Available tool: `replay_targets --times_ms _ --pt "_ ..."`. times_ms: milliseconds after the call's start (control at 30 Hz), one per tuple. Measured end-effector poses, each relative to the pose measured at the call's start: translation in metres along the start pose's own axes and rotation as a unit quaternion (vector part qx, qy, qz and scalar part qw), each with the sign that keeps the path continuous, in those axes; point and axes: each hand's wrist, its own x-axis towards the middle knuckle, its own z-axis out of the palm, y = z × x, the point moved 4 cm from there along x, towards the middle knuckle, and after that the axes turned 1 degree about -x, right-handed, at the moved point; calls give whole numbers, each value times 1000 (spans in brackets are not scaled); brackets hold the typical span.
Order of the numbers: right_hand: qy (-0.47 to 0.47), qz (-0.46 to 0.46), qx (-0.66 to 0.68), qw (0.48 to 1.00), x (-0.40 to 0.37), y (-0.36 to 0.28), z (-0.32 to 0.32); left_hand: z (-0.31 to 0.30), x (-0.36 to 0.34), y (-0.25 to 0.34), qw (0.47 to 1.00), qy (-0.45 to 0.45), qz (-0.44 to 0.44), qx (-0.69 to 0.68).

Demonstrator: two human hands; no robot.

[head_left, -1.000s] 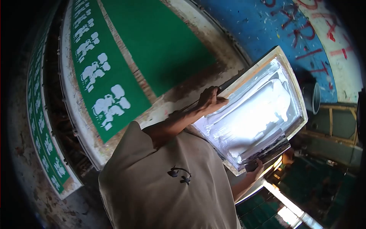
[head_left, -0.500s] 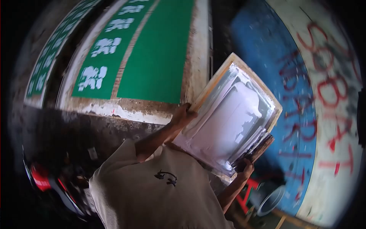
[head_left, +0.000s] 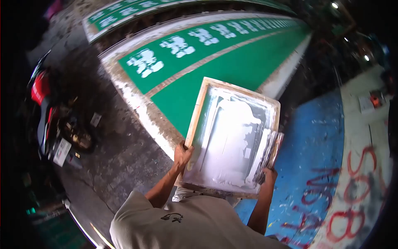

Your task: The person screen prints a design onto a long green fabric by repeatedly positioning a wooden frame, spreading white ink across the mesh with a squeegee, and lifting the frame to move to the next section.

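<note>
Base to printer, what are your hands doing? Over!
Left hand grips screen frame left edge. Right hand holds its right corner beside squeegee. Green cloth just beyond, nothing between.

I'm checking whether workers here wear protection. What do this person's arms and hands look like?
Both hands are bare: no gloves on the left hand or the right hand. The forearms are uncovered, with no watch or bands visible. The person wears a beige short-sleeved T-shirt with a small dark logo.

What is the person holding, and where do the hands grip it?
A wooden-framed printing screen smeared with white ink. The left hand grips its left rail; the right hand grips its right rail.
</note>
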Motion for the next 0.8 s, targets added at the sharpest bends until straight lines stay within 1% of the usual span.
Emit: replay_targets --times_ms 33,67,100,133,200,233,267,300,333,400,433,467,500,533,567,600,633,667,700,733,767,800 --pt "0 2 -7 1000 25 -8 24 -2 4 -18 998 36 -10 -43" --pt "-4 0 -15 1000 50 -21 50 -7 2 -22 996 65 -19 -50" --pt "-75 -9 -10 997 65 -42 86 -14 2 -22 991 121 -47 -39" --pt "-100 -19 -61 993 98 -44 116 -20 3 -24 981 176 -75 -29" --pt "-236 -95 -129 958 122 -87 184 -16 8 -24 968 224 -102 -41" --pt "-274 -85 -145 947 143 -94 216 -11 13 -23 956 270 -104 -44" --pt "-310 -77 -159 934 172 -95 247 -5 20 -24 942 314 -104 -46" --pt "-333 -129 -175 917 221 -80 278 4 26 -26 934 341 -96 -53" --pt "-390 -189 -190 881 246 -80 304 18 27 -27 926 359 -100 -56" --pt "-394 -205 -248 861 278 -73 346 36 36 -32 905 415 -86 -22" --pt "-410 -202 -245 855 286 -66 353 49 45 -60 884 458 -88 -9" --pt "-397 -145 -236 875 297 -58 357 49 37 -51 876 473 -90 -1" --pt "-380 -84 -230 892 299 -58 359 50 27 -39 880 463 -108 -19" --pt "-389 -79 -232 888 298 -55 354 57 19 -30 884 448 -128 -40" --pt "-379 -58 -227 895 287 -58 337 60 11 -29 889 445 -107 -24" --pt "-367 -36 -224 902 282 -60 320 62 4 -22 887 446 -119 -20" --pt "-360 -64 -218 905 293 -42 315 62 -2 -18 879 461 -122 -5" --pt "-365 -56 -223 902 291 -41 309 61 -7 -11 871 475 -125 11" --pt "-392 -39 -210 895 282 -46 303 62 -11 -5 864 490 -112 25" --pt "-417 -21 -199 886 272 -48 300 60 -15 -1 863 490 -124 28" --pt "-406 -42 -198 891 272 -41 299 55 -19 4 864 482 -132 64" --pt "-409 -35 -207 888 274 -37 295 53 -23 5 864 474 -139 100"
